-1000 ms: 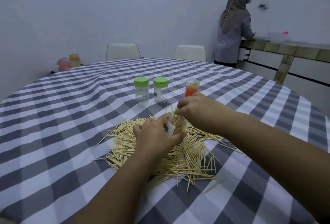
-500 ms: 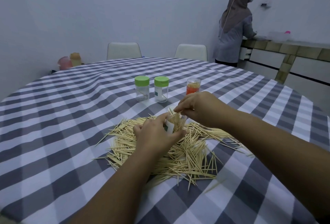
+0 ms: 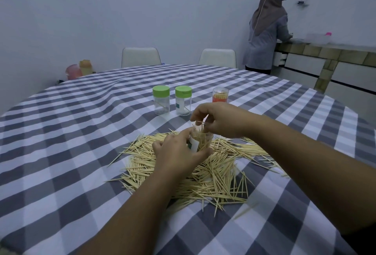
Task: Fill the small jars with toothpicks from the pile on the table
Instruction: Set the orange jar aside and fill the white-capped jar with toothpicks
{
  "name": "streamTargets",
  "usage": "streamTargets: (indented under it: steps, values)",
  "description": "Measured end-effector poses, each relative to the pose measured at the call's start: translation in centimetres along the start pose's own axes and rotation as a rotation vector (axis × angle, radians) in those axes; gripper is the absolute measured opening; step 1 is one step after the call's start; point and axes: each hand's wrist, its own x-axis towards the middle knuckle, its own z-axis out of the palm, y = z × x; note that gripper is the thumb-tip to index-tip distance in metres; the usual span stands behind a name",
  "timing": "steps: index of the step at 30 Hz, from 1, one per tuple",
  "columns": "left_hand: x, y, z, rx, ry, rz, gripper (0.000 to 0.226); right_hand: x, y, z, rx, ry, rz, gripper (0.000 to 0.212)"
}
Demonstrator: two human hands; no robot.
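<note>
A wide pile of toothpicks (image 3: 213, 169) lies on the checked tablecloth in front of me. My left hand (image 3: 177, 153) grips a small clear jar (image 3: 200, 142) with a white label, standing upright over the pile and packed with toothpicks. Just above its mouth, my right hand (image 3: 219, 119) pinches a few toothpicks whose tips reach into the jar. Behind stand two clear jars with green lids (image 3: 161, 100) (image 3: 183, 100), each holding only a stray toothpick, and a lidless jar with an orange label (image 3: 220, 95) full of toothpicks.
The round table (image 3: 71, 132) has a grey and white checked cloth. Two white chairs (image 3: 140, 57) (image 3: 217, 58) stand at its far side. Pink and yellow containers (image 3: 78, 70) sit at the far left. A person (image 3: 266, 29) stands at a counter at the back right.
My right hand has lifted slightly above the jar mouth with toothpicks pinched in it. My left hand keeps its hold on the jar.
</note>
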Motion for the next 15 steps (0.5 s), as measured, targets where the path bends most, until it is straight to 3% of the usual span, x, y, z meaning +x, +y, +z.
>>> streamTargets:
  steps: [7, 15]
  values:
    - [0.05, -0.09, 0.12, 0.011, -0.003, -0.007, 0.069, -0.16, 0.48, 0.05, 0.083, 0.118, 0.007, 0.041]
    - [0.04, -0.05, 0.03, 0.002, 0.011, 0.009, 0.059, -0.18, -0.01, 0.33, -0.028, 0.078, -0.021, 0.041]
